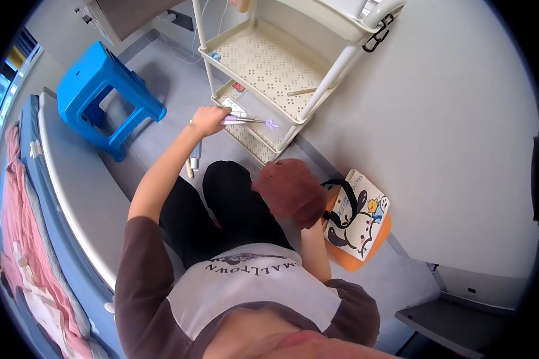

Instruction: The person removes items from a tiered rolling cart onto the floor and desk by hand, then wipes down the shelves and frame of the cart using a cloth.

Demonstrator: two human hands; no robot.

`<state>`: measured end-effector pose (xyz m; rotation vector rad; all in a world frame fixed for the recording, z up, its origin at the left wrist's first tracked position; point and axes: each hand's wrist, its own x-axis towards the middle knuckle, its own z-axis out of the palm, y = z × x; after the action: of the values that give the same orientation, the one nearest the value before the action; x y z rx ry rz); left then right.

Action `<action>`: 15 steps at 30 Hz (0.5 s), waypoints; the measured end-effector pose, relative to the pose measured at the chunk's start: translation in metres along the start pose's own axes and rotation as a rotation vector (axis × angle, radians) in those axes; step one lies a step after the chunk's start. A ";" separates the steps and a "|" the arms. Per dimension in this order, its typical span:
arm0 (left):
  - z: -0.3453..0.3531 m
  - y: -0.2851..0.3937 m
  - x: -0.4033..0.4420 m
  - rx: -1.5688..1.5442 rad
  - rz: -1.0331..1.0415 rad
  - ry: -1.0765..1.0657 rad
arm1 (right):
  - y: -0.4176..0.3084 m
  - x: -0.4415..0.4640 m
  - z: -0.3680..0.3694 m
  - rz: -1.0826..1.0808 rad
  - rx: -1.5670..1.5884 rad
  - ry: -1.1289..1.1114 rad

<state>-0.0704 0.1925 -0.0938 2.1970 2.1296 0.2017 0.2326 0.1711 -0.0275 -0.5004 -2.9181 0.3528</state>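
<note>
My left hand (209, 121) is closed around the light purple handle of a slim metal stick (254, 120) with a small purple forked end. The stick points right, in front of the trolley's lower part. My right hand is hidden under a dark red cloth, perhaps a cap (292, 190), which bulges over it above my right knee; its fingers do not show. Below my left hand, a pale tube-like item (195, 160) and a wooden handle (189, 170) show by my black trousers.
A cream trolley (269, 54) with perforated shelves stands ahead, a wooden stick (301, 92) on its middle shelf. A blue stool (102, 96) is at left. A cartoon-dog bag (359, 224) sits on something orange (347, 260) at right. A bed with pink bedding (21, 203) lines the left side.
</note>
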 end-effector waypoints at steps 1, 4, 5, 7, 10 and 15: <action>0.012 -0.006 0.004 0.022 0.006 -0.030 | 0.004 -0.004 0.005 0.022 -0.004 0.035; 0.023 -0.002 0.021 0.009 -0.116 -0.129 | 0.009 -0.005 0.011 0.157 -0.008 0.045; 0.026 0.002 0.029 -0.028 -0.148 -0.140 | 0.009 -0.007 0.013 0.202 0.002 0.038; 0.044 0.007 0.051 -0.035 -0.093 -0.136 | 0.010 -0.016 0.019 0.295 0.072 0.051; 0.076 0.018 0.078 -0.047 -0.041 -0.115 | 0.007 -0.033 0.027 0.431 0.271 0.167; 0.102 0.025 0.097 -0.034 -0.031 -0.193 | 0.007 -0.046 0.035 0.523 0.536 0.360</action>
<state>-0.0279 0.2919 -0.1866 2.0700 2.0393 0.0225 0.2705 0.1543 -0.0681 -1.0875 -2.1848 0.9571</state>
